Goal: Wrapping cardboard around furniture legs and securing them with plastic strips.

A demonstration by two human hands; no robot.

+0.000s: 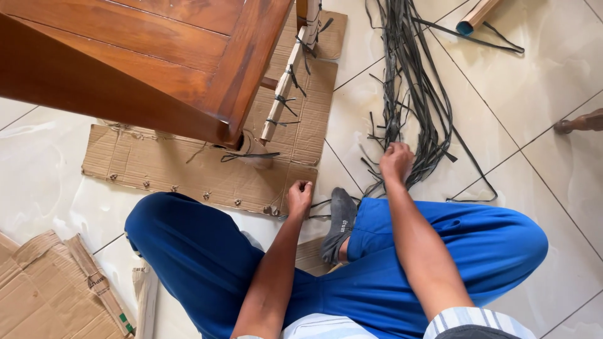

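Both fists closed: right hand gripping black strips, left hand pinching strip end.

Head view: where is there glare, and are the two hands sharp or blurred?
Head view: soft daylight glare lies on the glossy floor tiles at left; the wooden furniture shades the cardboard beneath; the left hand and right hand look slightly soft, on dark strips.

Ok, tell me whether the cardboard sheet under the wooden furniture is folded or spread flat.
Spread flat: the cardboard sheet lies open on the tiled floor, edges down, no fold showing.
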